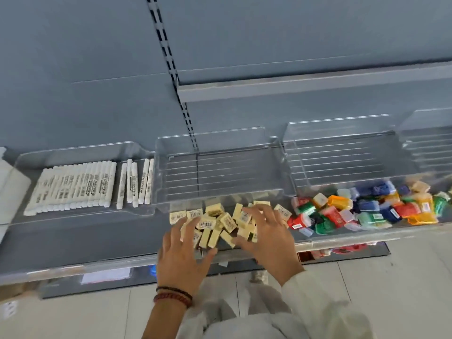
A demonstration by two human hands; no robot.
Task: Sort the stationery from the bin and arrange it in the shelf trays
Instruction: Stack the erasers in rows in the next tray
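Blue-grey shop shelving, pale tiled floor below. One shelf (73, 241) carries a row of clear trays; a bare upper shelf (318, 84) sits at 1 o'clock from view centre.

Taking the heap of cream erasers (227, 222) as dial centre:
- Left tray (80, 152) at 10 o'clock, with white markers (73, 184) laid side by side and a few looser ones beside the block.
- Middle tray (220, 172) at 12 o'clock, its ribbed floor bare towards the back.
- Right tray (342, 162) at 2 o'clock; a jumble of coloured boxes (362, 209) at 3 o'clock.

The erasers lie tumbled at the middle tray's near edge, barcode labels facing every way. Whether they sit inside its front lip or on the shelf just before it cannot be told.

The left hand (182, 260), with a beaded bracelet (172, 296) at the wrist, lies at 7 o'clock; the right hand (266, 236) at 4 o'clock. Both are spread over the heap, fingertips touching the top erasers. Nothing looks pinched or gripped: both hands are released.

Judged step: squaring the erasers into rows. To do it well:
- Bracket the heap from both sides with flat palms and ease it towards 12 o'clock.
- Turn each block label-up and build rows from the back wall forward.
- Keep pressure light; small smooth blocks will likely skid or tip.
- Hold the right hand short of 3 o'clock so no coloured boxes get mixed in.
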